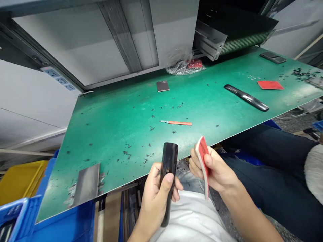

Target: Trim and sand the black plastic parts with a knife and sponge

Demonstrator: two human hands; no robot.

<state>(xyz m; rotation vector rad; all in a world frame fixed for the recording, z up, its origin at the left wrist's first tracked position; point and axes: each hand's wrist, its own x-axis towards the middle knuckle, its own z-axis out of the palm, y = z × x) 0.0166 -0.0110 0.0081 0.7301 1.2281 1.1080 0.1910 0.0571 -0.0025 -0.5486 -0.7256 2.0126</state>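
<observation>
Head view, six o'clock: left hand (155, 201), closed round a black curved casing (168, 164), fingers wrapped behind it, thumb laid across its front; right hand (214, 171), thumb and fingers pressed together in a pinch on a bent red-and-white strip (203, 161); both pieces held up in the air, just apart, beyond the desk's near edge; both hands occupied, neither piece resting on anything.

Desk, green-topped (113, 158), speckled with black residue; centre: orange-handled craft knife (176, 123); twelve o'clock: small dark rectangular piece (163, 86); between twelve and one o'clock: clear plastic bag (180, 64) with a red item (194, 64) beside it; two o'clock: flat black piece (273, 57); between two and three o'clock: red pad (270, 85); three o'clock: long black curved bar (246, 97), similar in look to the held casing; eight o'clock: metal plate (87, 185), lying on the desk's corner.

Off the desk; between nine and ten o'clock: wall-mounted power strip (58, 78); eight o'clock: yellow crate (21, 181); seven o'clock: blue crate (63, 215).
</observation>
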